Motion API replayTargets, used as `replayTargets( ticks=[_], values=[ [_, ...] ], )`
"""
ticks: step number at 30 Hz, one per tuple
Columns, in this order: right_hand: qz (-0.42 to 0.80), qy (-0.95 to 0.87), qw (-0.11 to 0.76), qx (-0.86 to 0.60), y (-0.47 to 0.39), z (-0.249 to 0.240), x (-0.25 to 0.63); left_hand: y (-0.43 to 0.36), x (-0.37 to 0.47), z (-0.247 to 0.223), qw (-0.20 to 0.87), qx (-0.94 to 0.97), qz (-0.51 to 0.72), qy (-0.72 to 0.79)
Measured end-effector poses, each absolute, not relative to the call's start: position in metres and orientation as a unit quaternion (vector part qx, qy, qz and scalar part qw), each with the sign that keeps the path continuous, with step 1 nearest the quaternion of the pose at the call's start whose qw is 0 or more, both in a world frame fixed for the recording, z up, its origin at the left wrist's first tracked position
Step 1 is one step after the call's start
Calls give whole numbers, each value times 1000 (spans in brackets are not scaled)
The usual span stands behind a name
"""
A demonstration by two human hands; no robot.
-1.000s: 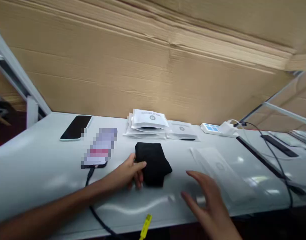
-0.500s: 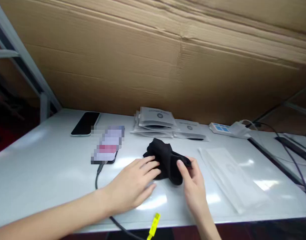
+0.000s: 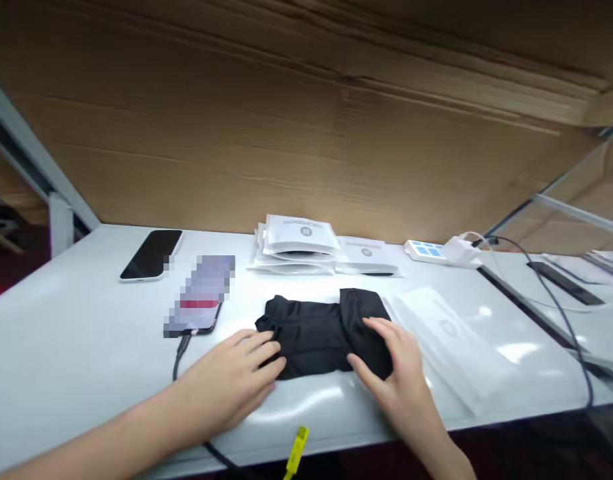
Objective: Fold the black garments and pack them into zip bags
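A piece of black cloth (image 3: pixel 313 337), perhaps a garment, lies fairly flat on the white table, with its right end folded over into a thicker flap. My left hand (image 3: pixel 239 377) rests palm down at the cloth's left end, fingers stretched out and their tips on the fabric. Over the folded right end is my right hand (image 3: pixel 393 363), thumb and fingers apart and touching the cloth without a visible pinch. Just right of the cloth lies a clear frosted plastic bag (image 3: pixel 451 340).
Behind the cloth are stacked packets (image 3: pixel 301 237) in frosted bags. To the left lie a phone (image 3: pixel 203 293) on a cable and a dark phone (image 3: pixel 153 255). A power strip (image 3: pixel 426 251) with cords stands at the back right. Cardboard (image 3: pixel 211 153) walls the rear.
The bunched cloth has been spread wider and flatter. My right hand has let go of the edge it pinched, and its fingers have opened. The view has shifted slightly.
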State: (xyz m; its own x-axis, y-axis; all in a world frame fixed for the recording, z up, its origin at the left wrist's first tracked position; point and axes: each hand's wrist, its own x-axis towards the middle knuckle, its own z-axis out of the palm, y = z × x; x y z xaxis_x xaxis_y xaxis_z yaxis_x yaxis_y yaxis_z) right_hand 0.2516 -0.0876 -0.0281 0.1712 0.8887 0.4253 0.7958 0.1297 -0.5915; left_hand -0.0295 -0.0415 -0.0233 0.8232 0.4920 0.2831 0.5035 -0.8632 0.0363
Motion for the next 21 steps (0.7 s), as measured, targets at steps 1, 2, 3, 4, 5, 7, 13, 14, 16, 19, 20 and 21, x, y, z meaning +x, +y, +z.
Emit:
replayTargets(
  ticks=[1, 2, 3, 4, 5, 7, 13, 14, 16, 19, 20, 21],
  values=[
    [58, -672, 362, -643, -84, -29, 248, -43, -33, -22, 17, -955, -135, -262],
    [61, -688, 341, -638, -81, -29, 246, -44, -36, -20, 11, -957, -128, -261],
    [66, -691, 332, -639, -78, -28, 248, -45, -39, -18, 4, -957, -123, -262],
    [68, -682, 335, -647, -77, -28, 252, -45, -42, -15, -1, -957, -123, -263],
    [66, -662, 349, -660, -77, -26, 259, -46, -45, -13, -3, -956, -124, -265],
    [49, -599, 385, -700, -81, -23, 280, -47, -50, -10, -4, -954, -129, -271],
    [-48, -468, 429, -771, -96, -15, 341, -47, -59, -4, 22, -949, -151, -278],
    [-53, -468, 434, -768, -98, -13, 342, -46, -59, -3, 33, -948, -159, -274],
    [-45, -493, 442, -748, -100, -10, 335, -39, -57, 0, 49, -946, -174, -269],
    [4, -590, 417, -691, -96, -5, 311, -24, -47, 1, 44, -935, -192, -294],
    [30, -622, 394, -676, -93, -5, 302, -19, -42, 0, 32, -933, -182, -309],
    [57, -649, 366, -664, -90, -6, 293, -14, -37, -2, 17, -932, -168, -321]
  ],
)
